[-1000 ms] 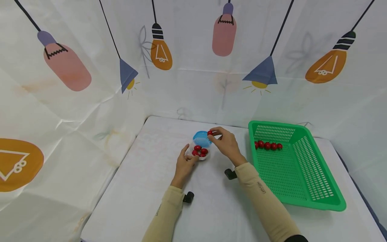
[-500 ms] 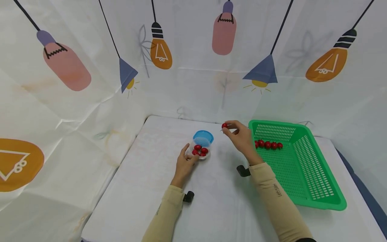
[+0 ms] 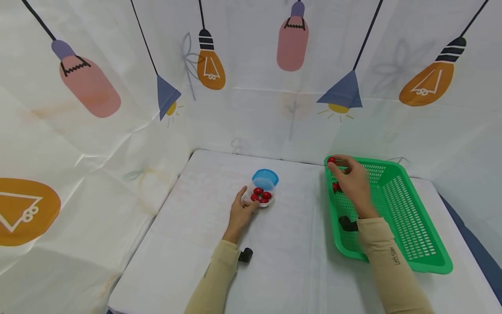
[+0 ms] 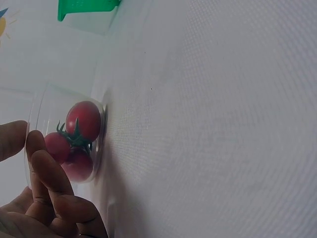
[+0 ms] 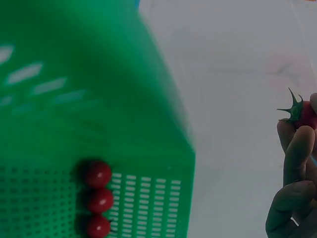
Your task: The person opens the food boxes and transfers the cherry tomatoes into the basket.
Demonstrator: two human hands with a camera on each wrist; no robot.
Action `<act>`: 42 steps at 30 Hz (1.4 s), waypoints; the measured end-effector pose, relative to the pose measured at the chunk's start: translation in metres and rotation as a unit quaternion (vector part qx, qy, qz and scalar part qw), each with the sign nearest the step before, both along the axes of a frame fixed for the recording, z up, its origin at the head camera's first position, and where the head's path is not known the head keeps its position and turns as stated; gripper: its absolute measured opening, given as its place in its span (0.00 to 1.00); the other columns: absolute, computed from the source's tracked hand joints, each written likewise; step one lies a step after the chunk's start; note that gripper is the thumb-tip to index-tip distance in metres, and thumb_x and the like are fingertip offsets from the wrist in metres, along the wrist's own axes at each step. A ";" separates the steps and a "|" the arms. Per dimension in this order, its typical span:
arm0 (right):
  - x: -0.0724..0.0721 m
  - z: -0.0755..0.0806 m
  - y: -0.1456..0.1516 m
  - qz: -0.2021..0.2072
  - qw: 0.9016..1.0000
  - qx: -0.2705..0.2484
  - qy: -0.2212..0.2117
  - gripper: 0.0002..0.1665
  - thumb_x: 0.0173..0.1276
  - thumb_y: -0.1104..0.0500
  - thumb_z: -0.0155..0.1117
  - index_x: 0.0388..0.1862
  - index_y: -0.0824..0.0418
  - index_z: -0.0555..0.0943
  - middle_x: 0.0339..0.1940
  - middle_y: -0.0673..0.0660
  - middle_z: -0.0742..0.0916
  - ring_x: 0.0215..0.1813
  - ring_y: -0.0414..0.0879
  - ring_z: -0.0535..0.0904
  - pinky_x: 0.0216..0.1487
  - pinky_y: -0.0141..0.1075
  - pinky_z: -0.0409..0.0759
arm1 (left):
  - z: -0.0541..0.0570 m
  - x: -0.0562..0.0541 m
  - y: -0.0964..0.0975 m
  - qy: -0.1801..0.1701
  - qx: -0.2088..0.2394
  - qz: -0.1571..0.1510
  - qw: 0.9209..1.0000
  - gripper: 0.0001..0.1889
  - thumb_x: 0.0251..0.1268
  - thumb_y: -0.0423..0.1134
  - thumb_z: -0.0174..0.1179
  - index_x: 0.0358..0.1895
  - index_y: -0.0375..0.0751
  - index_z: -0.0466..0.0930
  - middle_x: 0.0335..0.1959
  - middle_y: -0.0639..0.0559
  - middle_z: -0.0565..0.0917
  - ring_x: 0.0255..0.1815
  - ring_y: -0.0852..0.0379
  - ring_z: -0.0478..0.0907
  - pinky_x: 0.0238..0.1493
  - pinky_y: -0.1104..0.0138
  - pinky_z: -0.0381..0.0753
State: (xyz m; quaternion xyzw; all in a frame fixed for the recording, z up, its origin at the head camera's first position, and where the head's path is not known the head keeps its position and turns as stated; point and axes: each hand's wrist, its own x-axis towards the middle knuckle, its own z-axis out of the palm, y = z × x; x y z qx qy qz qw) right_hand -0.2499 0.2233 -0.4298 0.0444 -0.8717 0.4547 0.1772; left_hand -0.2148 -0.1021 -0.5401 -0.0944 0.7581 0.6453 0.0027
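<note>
My right hand (image 3: 356, 185) is over the left side of the green basket (image 3: 398, 226) and pinches a cherry tomato (image 3: 331, 160) between thumb and fingertips. In the right wrist view the held tomato shows its green stem top, above the basket's rim. Below, more cherry tomatoes (image 5: 100, 200) lie in a row on the basket's mesh floor; the hand partly hides them in the head view. My left hand (image 3: 239, 218) holds the clear plastic tub (image 4: 49, 101) at its rim, thumb on one side and fingers on the other. Several cherry tomatoes (image 4: 84, 121) sit in the tub.
A blue round piece (image 3: 265, 175) stands behind the tub, overlapped by a clear part of it. The white table (image 3: 290, 261) ends at a printed cloth wall (image 3: 255, 117) at the back. The basket takes up the table's right side.
My right hand has carried the cherry tomato rightward, from beside the tub to above the basket's left side. The left hand has stayed on the tub.
</note>
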 end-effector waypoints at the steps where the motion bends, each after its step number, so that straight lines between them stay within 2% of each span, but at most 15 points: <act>1: 0.000 -0.002 0.007 -0.007 1.000 0.005 0.001 0.26 0.74 0.44 0.63 0.64 0.56 0.81 0.53 0.61 0.86 0.35 0.38 0.77 0.26 0.34 0.73 | 0.000 0.000 0.000 -0.002 -0.001 0.001 1.000 0.38 0.67 0.40 0.66 0.79 0.52 0.61 0.28 0.50 0.78 0.30 0.57 0.74 0.37 0.67 0.76; 5: 0.002 -0.008 0.033 -0.024 0.999 0.030 0.009 0.25 0.74 0.45 0.64 0.62 0.58 0.81 0.52 0.64 0.87 0.31 0.32 0.77 0.24 0.33 0.72 | 0.000 -0.001 0.001 -0.003 -0.003 0.002 1.000 0.37 0.68 0.41 0.66 0.79 0.53 0.61 0.28 0.50 0.78 0.31 0.56 0.75 0.38 0.66 0.76; 9: 0.005 -0.014 0.061 -0.035 0.996 0.082 0.010 0.25 0.74 0.46 0.64 0.62 0.59 0.81 0.50 0.66 0.87 0.31 0.30 0.76 0.23 0.32 0.73 | -0.001 -0.002 0.002 0.004 -0.004 -0.008 1.000 0.37 0.68 0.40 0.65 0.79 0.51 0.61 0.28 0.50 0.78 0.30 0.55 0.75 0.38 0.66 0.77; 12: 0.009 -0.020 0.084 -0.033 0.992 0.121 -0.011 0.25 0.75 0.47 0.63 0.63 0.61 0.80 0.51 0.69 0.87 0.35 0.40 0.80 0.23 0.34 0.74 | -0.002 -0.002 0.002 0.004 -0.005 -0.014 1.000 0.37 0.69 0.40 0.65 0.78 0.50 0.61 0.27 0.50 0.78 0.29 0.56 0.75 0.38 0.67 0.77; 16: 0.013 -0.026 0.111 -0.020 0.987 0.152 -0.048 0.27 0.77 0.48 0.60 0.64 0.66 0.77 0.52 0.73 0.84 0.42 0.63 0.83 0.25 0.39 0.76 | -0.002 -0.002 0.002 0.006 -0.005 -0.014 1.000 0.37 0.69 0.40 0.66 0.78 0.51 0.61 0.27 0.51 0.78 0.28 0.57 0.74 0.38 0.66 0.77; 19: 0.011 -0.029 0.124 -0.018 0.982 0.175 -0.065 0.29 0.78 0.45 0.58 0.64 0.66 0.77 0.52 0.74 0.84 0.46 0.68 0.82 0.27 0.43 0.77 | -0.002 -0.003 0.002 0.010 -0.004 -0.014 1.000 0.37 0.68 0.40 0.66 0.78 0.51 0.61 0.27 0.50 0.78 0.28 0.57 0.74 0.38 0.66 0.77; 22: 0.006 -0.033 0.132 -0.018 0.977 0.198 -0.074 0.32 0.77 0.42 0.57 0.64 0.66 0.76 0.52 0.74 0.84 0.45 0.68 0.82 0.26 0.44 0.77 | -0.004 -0.003 0.002 0.008 -0.002 -0.012 1.000 0.37 0.68 0.41 0.65 0.78 0.52 0.61 0.28 0.50 0.79 0.29 0.56 0.75 0.39 0.66 0.77; 28: -0.006 -0.045 0.146 -0.005 0.969 0.224 -0.107 0.30 0.78 0.45 0.57 0.61 0.70 0.76 0.51 0.79 0.82 0.39 0.67 0.82 0.25 0.46 0.76 | -0.005 -0.003 0.001 0.000 -0.005 -0.009 1.000 0.37 0.69 0.41 0.65 0.79 0.52 0.61 0.29 0.48 0.80 0.30 0.56 0.75 0.39 0.66 0.77; 35: -0.020 -0.060 0.158 0.006 0.950 0.266 -0.163 0.27 0.78 0.48 0.57 0.59 0.71 0.76 0.53 0.78 0.82 0.41 0.69 0.82 0.26 0.49 0.78 | -0.005 -0.002 0.000 0.003 -0.008 -0.005 1.000 0.37 0.69 0.40 0.65 0.79 0.51 0.61 0.29 0.49 0.80 0.30 0.56 0.75 0.39 0.66 0.77; 42: -0.028 -0.072 0.161 0.005 0.947 0.283 -0.152 0.22 0.75 0.56 0.60 0.54 0.75 0.78 0.45 0.77 0.84 0.37 0.67 0.83 0.30 0.54 0.79 | -0.002 -0.001 -0.001 0.007 -0.008 -0.007 1.000 0.37 0.69 0.40 0.65 0.79 0.50 0.61 0.28 0.50 0.80 0.30 0.57 0.75 0.38 0.66 0.77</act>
